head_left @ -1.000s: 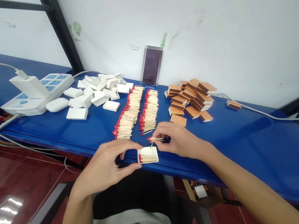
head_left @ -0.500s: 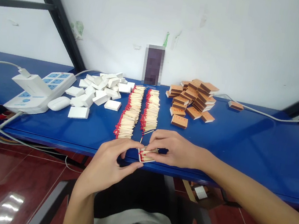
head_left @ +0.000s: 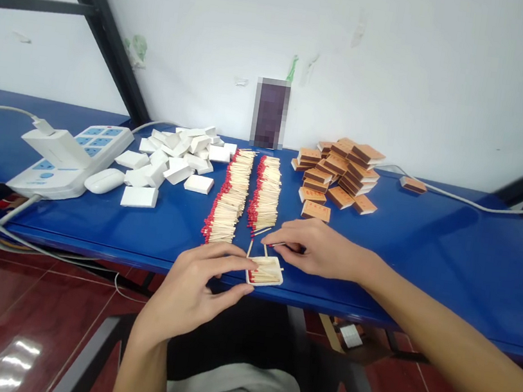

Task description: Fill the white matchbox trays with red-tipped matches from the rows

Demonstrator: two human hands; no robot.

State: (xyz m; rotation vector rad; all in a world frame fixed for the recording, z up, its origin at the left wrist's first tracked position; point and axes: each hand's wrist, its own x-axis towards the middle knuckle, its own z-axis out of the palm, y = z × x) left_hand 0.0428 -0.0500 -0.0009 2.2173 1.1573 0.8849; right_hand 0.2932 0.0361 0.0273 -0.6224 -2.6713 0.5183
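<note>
A small white matchbox tray (head_left: 279, 280) partly filled with red-headed matches lies at the table's front edge. My left hand (head_left: 203, 282) grips its left end, fingers at the far corner and over the match heads, thumb at the near corner. Just beyond the tray, the fingers of my right hand (head_left: 310, 248) are pinched on a match, its red head sticking out to the left. A few loose matches lie between that hand and the tray. Farther back run two long rows of matches, the left row (head_left: 232, 198) and the right row (head_left: 266, 193), heads to the left.
White matchbox pieces (head_left: 180, 152) are heaped at the left, orange-brown matchboxes (head_left: 343, 168) at the right. A power strip (head_left: 103, 141) with a plugged charger, a white rounded case (head_left: 104, 181) and cables lie far left. A pixelated dark panel (head_left: 269, 116) stands against the wall.
My right hand has moved up and away from the tray, uncovering its right side, and now has a match in its fingers. My left hand stays at the tray's left end.
</note>
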